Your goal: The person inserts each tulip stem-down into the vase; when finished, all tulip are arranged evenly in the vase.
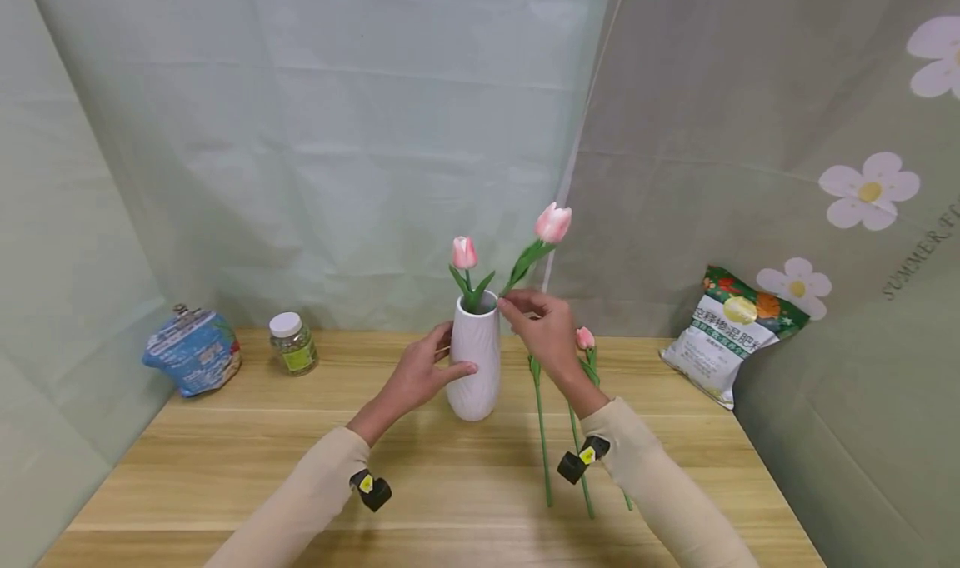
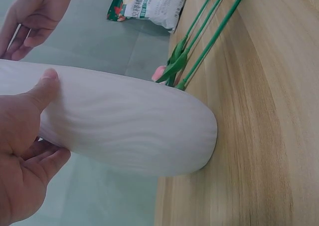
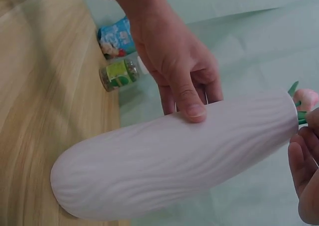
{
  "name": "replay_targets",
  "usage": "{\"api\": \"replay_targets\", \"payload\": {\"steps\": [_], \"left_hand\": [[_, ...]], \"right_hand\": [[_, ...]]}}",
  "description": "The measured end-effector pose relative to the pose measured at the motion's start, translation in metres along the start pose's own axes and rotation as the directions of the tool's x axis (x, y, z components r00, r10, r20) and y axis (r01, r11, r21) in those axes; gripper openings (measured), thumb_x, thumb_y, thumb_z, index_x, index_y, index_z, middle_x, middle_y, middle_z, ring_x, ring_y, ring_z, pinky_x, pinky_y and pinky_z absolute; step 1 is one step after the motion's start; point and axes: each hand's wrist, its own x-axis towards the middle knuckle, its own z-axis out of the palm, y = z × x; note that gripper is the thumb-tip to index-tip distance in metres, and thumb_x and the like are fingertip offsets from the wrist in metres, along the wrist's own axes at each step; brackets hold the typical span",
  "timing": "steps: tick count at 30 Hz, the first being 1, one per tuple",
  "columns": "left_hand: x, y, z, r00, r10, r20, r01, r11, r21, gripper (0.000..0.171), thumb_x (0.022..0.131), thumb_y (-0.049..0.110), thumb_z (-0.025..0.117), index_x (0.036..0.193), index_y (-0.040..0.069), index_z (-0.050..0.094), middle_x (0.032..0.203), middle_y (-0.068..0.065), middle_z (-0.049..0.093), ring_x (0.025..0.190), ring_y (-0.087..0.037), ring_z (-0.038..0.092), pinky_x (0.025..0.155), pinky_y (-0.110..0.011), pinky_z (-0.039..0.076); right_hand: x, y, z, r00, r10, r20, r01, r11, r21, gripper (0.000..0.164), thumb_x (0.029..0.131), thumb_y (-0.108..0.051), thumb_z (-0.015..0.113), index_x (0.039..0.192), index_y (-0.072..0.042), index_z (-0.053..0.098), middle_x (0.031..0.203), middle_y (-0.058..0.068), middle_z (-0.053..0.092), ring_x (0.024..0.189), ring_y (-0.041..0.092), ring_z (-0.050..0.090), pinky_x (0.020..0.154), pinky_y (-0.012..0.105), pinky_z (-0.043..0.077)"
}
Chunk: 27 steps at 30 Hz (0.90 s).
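Note:
A white ribbed vase (image 1: 474,376) stands upright on the wooden table, with one pink tulip (image 1: 464,253) in its mouth. My left hand (image 1: 420,372) grips the vase's side; in the left wrist view its thumb and fingers lie around the vase (image 2: 134,121). At the rim, my right hand (image 1: 547,331) pinches the stem of another pink tulip (image 1: 553,222), which leans up to the right. The stem's lower end cannot be made out. In the right wrist view that hand (image 3: 309,171) is beside the vase's mouth, cut off by the frame edge.
More tulips lie on the table (image 1: 480,485) right of the vase, their green stems (image 1: 543,443) toward me, partly under my right arm. A blue bag (image 1: 195,351) and a white-lidded jar (image 1: 294,345) stand at the back left. A green-and-white bag (image 1: 731,331) leans at the right.

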Motion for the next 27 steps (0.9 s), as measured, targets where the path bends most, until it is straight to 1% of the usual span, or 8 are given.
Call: {"api": "replay_targets", "payload": {"steps": [3, 5, 9, 12, 15, 20, 24, 27], "left_hand": [[0.001, -0.001, 0.000, 1.000, 0.002, -0.001, -0.002, 1.000, -0.001, 0.078, 0.087, 0.026, 0.084, 0.148, 0.001, 0.045, 0.143, -0.021, 0.058, 0.131, -0.036, 0.058, 0.107, -0.048, 0.052], [0.001, -0.001, 0.001, 1.000, 0.003, -0.003, -0.003, 1.000, -0.004, 0.077, 0.087, 0.026, 0.084, 0.148, 0.001, 0.045, 0.142, -0.021, 0.058, 0.131, -0.036, 0.058, 0.107, -0.048, 0.052], [0.001, 0.000, 0.001, 1.000, 0.003, -0.002, -0.003, 1.000, -0.009, 0.078, 0.086, 0.025, 0.084, 0.148, 0.000, 0.044, 0.143, -0.022, 0.058, 0.132, -0.036, 0.057, 0.107, -0.049, 0.051], [0.000, 0.001, 0.001, 1.000, 0.002, -0.003, -0.002, 1.000, -0.008, 0.078, 0.086, 0.025, 0.084, 0.148, 0.000, 0.045, 0.143, -0.022, 0.058, 0.132, -0.036, 0.057, 0.107, -0.049, 0.051], [0.000, 0.001, 0.001, 1.000, 0.003, -0.005, -0.003, 1.000, -0.006, 0.077, 0.086, 0.025, 0.084, 0.148, 0.001, 0.045, 0.143, -0.022, 0.058, 0.131, -0.036, 0.058, 0.107, -0.049, 0.052], [-0.001, 0.002, 0.001, 1.000, -0.003, 0.002, 0.003, 1.000, -0.009, 0.077, 0.087, 0.024, 0.084, 0.148, 0.000, 0.044, 0.143, -0.022, 0.057, 0.132, -0.036, 0.057, 0.107, -0.047, 0.052], [0.000, 0.002, 0.001, 1.000, -0.016, 0.002, 0.016, 1.000, -0.018, 0.077, 0.087, 0.023, 0.084, 0.149, 0.000, 0.044, 0.144, -0.022, 0.056, 0.133, -0.035, 0.056, 0.109, -0.045, 0.051], [0.001, 0.002, 0.000, 1.000, -0.012, 0.004, 0.012, 1.000, -0.018, 0.077, 0.087, 0.023, 0.083, 0.149, 0.000, 0.044, 0.144, -0.022, 0.056, 0.133, -0.035, 0.056, 0.108, -0.045, 0.051]], "right_hand": [[-0.001, -0.003, 0.000, 1.000, 0.009, 0.009, -0.009, 1.000, -0.014, 0.018, 0.091, -0.010, 0.078, 0.103, 0.003, 0.078, 0.096, 0.020, 0.076, 0.079, 0.018, 0.069, 0.060, 0.018, 0.058], [-0.004, -0.012, -0.001, 1.000, 0.003, 0.016, -0.002, 1.000, -0.021, 0.016, 0.091, -0.006, 0.077, 0.102, 0.006, 0.077, 0.095, 0.022, 0.075, 0.079, 0.020, 0.069, 0.060, 0.017, 0.058], [-0.005, -0.024, -0.003, 1.000, 0.003, 0.023, -0.002, 1.000, -0.023, 0.014, 0.091, -0.003, 0.075, 0.101, 0.008, 0.076, 0.093, 0.023, 0.075, 0.078, 0.014, 0.068, 0.060, 0.018, 0.058], [-0.002, -0.016, -0.002, 1.000, 0.015, 0.021, -0.015, 1.000, -0.020, 0.016, 0.092, -0.006, 0.076, 0.103, 0.006, 0.077, 0.095, 0.021, 0.075, 0.077, 0.012, 0.067, 0.060, 0.019, 0.059], [0.001, -0.005, -0.002, 1.000, 0.006, 0.031, -0.006, 1.000, -0.030, 0.018, 0.092, -0.011, 0.077, 0.105, 0.002, 0.078, 0.096, 0.019, 0.076, 0.079, 0.017, 0.069, 0.061, 0.019, 0.059], [0.001, 0.001, -0.002, 0.996, -0.056, 0.071, 0.060, 0.996, -0.060, 0.018, 0.094, -0.016, 0.076, 0.106, -0.004, 0.080, 0.097, 0.013, 0.075, 0.084, 0.025, 0.071, 0.063, 0.022, 0.061], [0.001, 0.001, -0.002, 0.991, -0.092, 0.093, 0.100, 0.991, -0.088, 0.018, 0.095, -0.018, 0.075, 0.107, -0.006, 0.080, 0.097, 0.009, 0.073, 0.084, 0.023, 0.071, 0.064, 0.026, 0.063], [0.001, 0.001, -0.001, 0.990, -0.087, 0.108, 0.098, 0.989, -0.106, 0.018, 0.095, -0.018, 0.074, 0.106, -0.006, 0.081, 0.095, 0.007, 0.071, 0.083, 0.019, 0.070, 0.064, 0.027, 0.064]]}}
